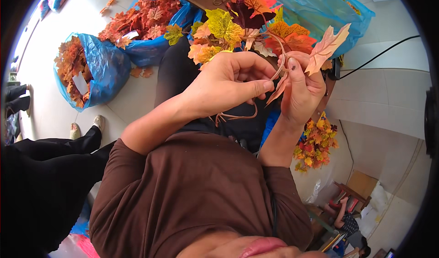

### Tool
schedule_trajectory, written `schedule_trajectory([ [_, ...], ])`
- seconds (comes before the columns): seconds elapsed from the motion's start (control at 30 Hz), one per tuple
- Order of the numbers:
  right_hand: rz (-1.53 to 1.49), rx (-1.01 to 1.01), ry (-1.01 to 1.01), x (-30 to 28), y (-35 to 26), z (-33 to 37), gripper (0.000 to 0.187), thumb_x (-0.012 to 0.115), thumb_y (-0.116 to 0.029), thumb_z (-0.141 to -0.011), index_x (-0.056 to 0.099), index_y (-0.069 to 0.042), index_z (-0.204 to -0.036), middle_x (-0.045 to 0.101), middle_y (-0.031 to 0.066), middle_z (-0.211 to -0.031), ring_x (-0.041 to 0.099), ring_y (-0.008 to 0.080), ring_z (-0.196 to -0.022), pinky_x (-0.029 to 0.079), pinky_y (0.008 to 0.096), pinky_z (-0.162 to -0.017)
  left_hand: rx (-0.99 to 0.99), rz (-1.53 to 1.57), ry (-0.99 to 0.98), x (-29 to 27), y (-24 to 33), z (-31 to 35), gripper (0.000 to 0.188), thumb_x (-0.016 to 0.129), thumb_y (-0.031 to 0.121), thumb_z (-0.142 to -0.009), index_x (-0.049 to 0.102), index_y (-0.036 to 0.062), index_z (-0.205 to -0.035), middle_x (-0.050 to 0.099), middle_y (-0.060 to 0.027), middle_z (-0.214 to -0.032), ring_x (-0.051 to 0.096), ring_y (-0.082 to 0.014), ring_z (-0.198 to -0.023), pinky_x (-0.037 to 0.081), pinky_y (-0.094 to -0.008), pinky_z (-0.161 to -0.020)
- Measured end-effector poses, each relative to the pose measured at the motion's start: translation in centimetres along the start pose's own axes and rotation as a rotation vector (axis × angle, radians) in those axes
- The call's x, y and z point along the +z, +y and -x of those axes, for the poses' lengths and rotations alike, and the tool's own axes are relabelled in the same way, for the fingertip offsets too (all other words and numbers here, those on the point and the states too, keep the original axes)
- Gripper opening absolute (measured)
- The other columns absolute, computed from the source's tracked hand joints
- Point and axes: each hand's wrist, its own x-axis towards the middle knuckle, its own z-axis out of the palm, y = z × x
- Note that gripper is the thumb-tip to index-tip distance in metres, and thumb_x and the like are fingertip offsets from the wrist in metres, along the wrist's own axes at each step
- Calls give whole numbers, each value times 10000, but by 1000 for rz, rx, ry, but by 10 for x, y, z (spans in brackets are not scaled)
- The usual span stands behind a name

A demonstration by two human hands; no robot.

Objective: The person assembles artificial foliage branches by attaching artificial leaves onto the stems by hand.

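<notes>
Between my two hands runs a pale pinkish-brown artificial vine stem (282,52), looped upward, with its loose end hanging below my wrist. My left hand (231,77) pinches the stem between thumb and fingertips. Close beside it on the right, my right hand (302,89) grips a pale peach artificial maple leaf (327,50) near its base, where leaf and stem meet. Just beyond my hands spreads a cluster of yellow, orange, red and dark maroon leaves (224,27). My fingers partly hide the joint.
Blue plastic bags (107,63) of orange and red leaves stand on the floor at left. Another blue bag (320,11) is at far right. A bunch of autumn leaves (318,143) hangs beside my right forearm. A person's black-trousered legs (55,166) are at left; another person (347,221) sits lower right.
</notes>
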Motion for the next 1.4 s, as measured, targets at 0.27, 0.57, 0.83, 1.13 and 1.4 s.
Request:
schedule_trajectory([
  [0.27,-89,18,3,1,1,-1,70,553,-7,-775,575,44,-818,567,82,-807,522,123,-721,427,250,-676,119,-192,42,9,1,3,199,631,45,-779,576,-16,-961,580,-4,-836,530,-35,-779,448,-169,-668],
  [0.57,-72,56,-154,9,-2,-5,82,521,82,-767,551,49,-835,541,74,-834,534,129,-778,422,239,-710,117,65,-15,-2,-8,-12,209,497,189,-889,573,3,-945,567,2,-744,519,-56,-677,418,-190,-631],
  [0.83,52,-1,-234,3,9,-12,87,541,60,-767,563,35,-848,559,79,-867,541,131,-806,431,243,-731,94,285,-28,-9,-14,-14,166,526,182,-874,564,22,-884,560,-2,-744,518,-59,-672,417,-188,-619],
  [1.13,616,18,-769,12,-29,-74,95,608,-37,-762,583,22,-834,581,32,-797,551,100,-738,442,226,-674,277,265,90,-31,-31,-7,175,539,47,-843,544,-20,-1004,586,-47,-917,552,-94,-832,444,-222,-731],
  [1.4,1084,-106,-226,-63,2,-311,187,582,-192,-762,628,-11,-776,612,58,-648,569,114,-584,447,239,-564,272,321,298,-72,-32,-23,200,536,15,-834,553,-33,-1027,576,-79,-1020,552,-123,-893,423,-247,-807],
])
